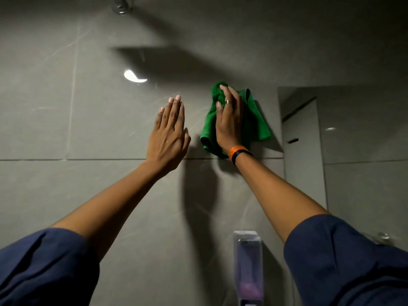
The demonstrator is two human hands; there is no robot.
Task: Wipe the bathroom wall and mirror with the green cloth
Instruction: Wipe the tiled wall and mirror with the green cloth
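The green cloth [257, 124] is bunched against the grey tiled wall [99, 120], just left of the mirror [353, 133]. My right hand [229, 120] presses flat on the cloth, palm to the wall, covering its middle. To the left of the cloth, my left hand [170, 133] is raised with its fingers straight and together, holding nothing; whether its palm touches the tile I cannot tell. The mirror's left edge runs down about a hand's width to the right of the cloth.
A clear soap dispenser [248, 268] with purple liquid is fixed to the wall below my right arm. A chrome fitting [120, 5] sticks out at the top left. A horizontal grout line [66, 160] crosses the wall at wrist height.
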